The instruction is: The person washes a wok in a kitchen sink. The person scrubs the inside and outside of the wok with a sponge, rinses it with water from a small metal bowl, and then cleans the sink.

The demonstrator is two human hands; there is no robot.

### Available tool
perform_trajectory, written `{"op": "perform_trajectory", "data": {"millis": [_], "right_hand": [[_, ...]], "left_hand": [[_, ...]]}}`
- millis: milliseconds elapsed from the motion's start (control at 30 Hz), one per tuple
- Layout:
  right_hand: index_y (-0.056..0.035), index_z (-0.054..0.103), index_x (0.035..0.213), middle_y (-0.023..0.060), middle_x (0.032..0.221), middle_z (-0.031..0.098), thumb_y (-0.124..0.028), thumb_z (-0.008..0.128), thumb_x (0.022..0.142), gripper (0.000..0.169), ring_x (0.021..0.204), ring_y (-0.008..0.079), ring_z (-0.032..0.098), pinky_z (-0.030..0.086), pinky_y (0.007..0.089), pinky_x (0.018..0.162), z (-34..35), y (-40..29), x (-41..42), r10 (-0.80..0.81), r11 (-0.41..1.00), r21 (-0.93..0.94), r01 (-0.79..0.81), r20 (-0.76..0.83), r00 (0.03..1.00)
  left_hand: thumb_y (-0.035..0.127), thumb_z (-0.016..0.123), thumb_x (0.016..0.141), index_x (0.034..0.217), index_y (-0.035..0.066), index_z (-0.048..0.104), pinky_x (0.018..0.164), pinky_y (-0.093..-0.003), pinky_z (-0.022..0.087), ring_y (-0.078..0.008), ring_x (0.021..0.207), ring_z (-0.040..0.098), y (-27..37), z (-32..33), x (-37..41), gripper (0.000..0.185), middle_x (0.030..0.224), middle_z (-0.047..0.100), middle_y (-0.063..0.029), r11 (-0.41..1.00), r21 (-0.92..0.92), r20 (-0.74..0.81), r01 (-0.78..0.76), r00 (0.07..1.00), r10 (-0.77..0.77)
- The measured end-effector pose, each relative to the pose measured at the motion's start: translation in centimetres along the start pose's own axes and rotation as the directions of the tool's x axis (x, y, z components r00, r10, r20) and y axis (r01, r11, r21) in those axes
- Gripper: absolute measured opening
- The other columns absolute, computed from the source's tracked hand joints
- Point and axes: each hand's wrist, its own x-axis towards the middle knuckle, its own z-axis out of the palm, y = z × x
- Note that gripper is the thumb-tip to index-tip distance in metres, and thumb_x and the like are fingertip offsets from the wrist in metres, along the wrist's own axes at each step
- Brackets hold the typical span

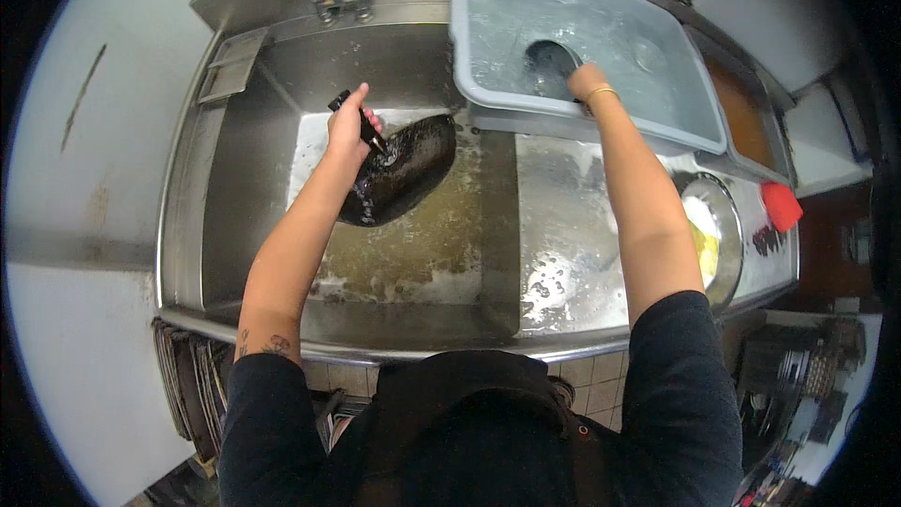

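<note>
My left hand (350,128) grips the black handle of a dark, wet wok (408,172), whose outer side shows as it is held tilted over the left part of a stainless steel sink (415,327). At the upper right, my right hand (590,82) is closed on a dark-rimmed round vessel (552,65), maybe a small pot or ladle; its handle is hidden by the fingers. That vessel dips into water in a large grey plastic tub (486,100), near the tub's front wall.
A steel faucet (341,3) is on the back wall. Right of the tub stands a container of brownish liquid (739,113). A metal bowl (732,225) with white and yellow contents and a red object (781,206) lie at the right. A metal tray (231,67) sits in the sink's back left corner.
</note>
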Motion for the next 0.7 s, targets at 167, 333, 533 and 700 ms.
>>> {"op": "perform_trajectory", "data": {"millis": [167, 333, 533, 700], "right_hand": [[0.0102, 0.052, 0.103, 0.0215, 0.091, 0.060, -0.010, 0.039, 0.083, 0.031, 0.079, 0.0314, 0.062, 0.052, 0.0398, 0.071, -0.6, -1.3, -1.4, 0.042, 0.448, 0.869, -0.209, 0.213, 0.976], [0.0151, 0.035, 0.113, 0.0273, 0.111, 0.048, 0.004, 0.032, 0.083, 0.033, 0.099, 0.0372, 0.055, 0.050, 0.0427, 0.084, -3.2, -11.2, -6.1, -0.137, -0.485, 0.873, -0.048, -0.021, 0.990], [0.0006, 0.017, 0.124, 0.0239, 0.116, 0.037, 0.007, 0.043, 0.078, 0.054, 0.090, 0.0377, 0.053, 0.051, 0.0480, 0.078, -2.8, -21.3, -7.1, 0.236, -0.681, 0.679, 0.274, -0.151, 0.960], [-0.0018, 0.014, 0.123, 0.0217, 0.115, 0.038, 0.004, 0.050, 0.076, 0.059, 0.082, 0.0342, 0.055, 0.053, 0.0429, 0.067, -2.0, -21.4, -6.3, 0.241, -0.715, 0.658, 0.238, -0.088, 0.966]], "left_hand": [[0.018, 0.066, 0.076, 0.069, 0.009, 0.041, 0.044, -0.0293, 0.040, -0.0153, 0.050, 0.046, 3.9, 0.9, 0.6, 0.027, 0.061, 0.044, -0.0035, 0.998, -0.049, -0.030, -0.032, 0.999, 0.031], [0.011, 0.065, 0.075, 0.074, 0.005, 0.051, 0.044, -0.0277, 0.040, -0.0131, 0.053, 0.049, 2.8, 4.9, -0.1, 0.015, 0.065, 0.047, -0.0021, 0.991, 0.101, 0.029, -0.087, 0.996, 0.085], [0.009, 0.063, 0.076, 0.081, 0.000, 0.057, 0.051, -0.0312, 0.042, -0.0167, 0.058, 0.053, 0.6, 7.3, 1.4, 0.012, 0.076, 0.056, -0.0070, 0.968, 0.230, 0.091, -0.098, 0.993, 0.079], [0.016, 0.062, 0.078, 0.085, -0.001, 0.056, 0.051, -0.0323, 0.043, -0.0177, 0.059, 0.054, -1.5, 5.9, 2.5, 0.019, 0.077, 0.058, -0.0097, 0.985, 0.090, 0.032, -0.144, 0.989, 0.142]]}}
